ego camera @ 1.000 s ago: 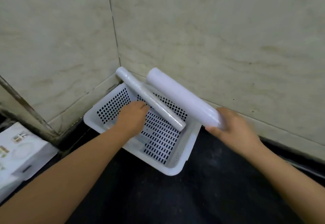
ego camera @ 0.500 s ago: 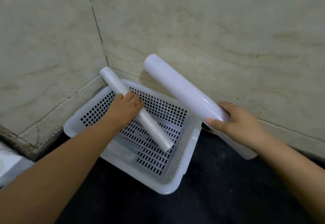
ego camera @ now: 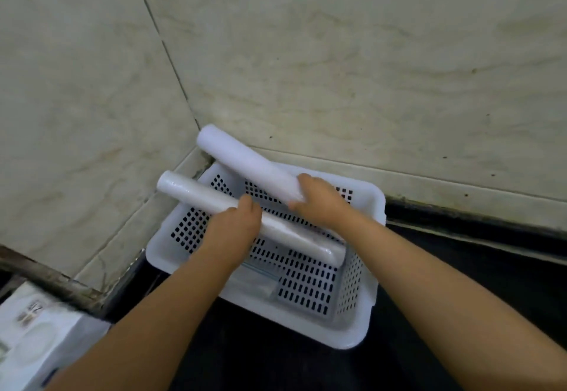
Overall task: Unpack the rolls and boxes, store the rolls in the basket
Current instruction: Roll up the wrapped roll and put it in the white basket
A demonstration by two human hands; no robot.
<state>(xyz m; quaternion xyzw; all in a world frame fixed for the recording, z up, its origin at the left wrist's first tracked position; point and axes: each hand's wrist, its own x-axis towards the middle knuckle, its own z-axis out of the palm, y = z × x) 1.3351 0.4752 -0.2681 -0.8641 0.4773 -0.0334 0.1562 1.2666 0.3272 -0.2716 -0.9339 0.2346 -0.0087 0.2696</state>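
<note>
Left hand is grasping the thin roll near mid-length, fingers wrapping over the top; right hand is clenching the near end of the thick roll. Both rolls are lying diagonally over the basket, which is sitting in the wall corner on the dark counter. The thin roll's far end is sticking out past the basket's far-left rim, its near end reaching down toward the right wall inside. The thick roll's far end is overhanging the far-left corner. Judgement: both are looking light and stiff, cylinders holding their line without sagging; the thin one's glossy film wrap is probably slippery, so a full wrap at mid-length is suiting it better than a pinch. Both appear longer than the basket floor, so they are likely to rest tilted. A clear flat packet is lying on the basket floor. A box is sitting at the counter's left edge.
</note>
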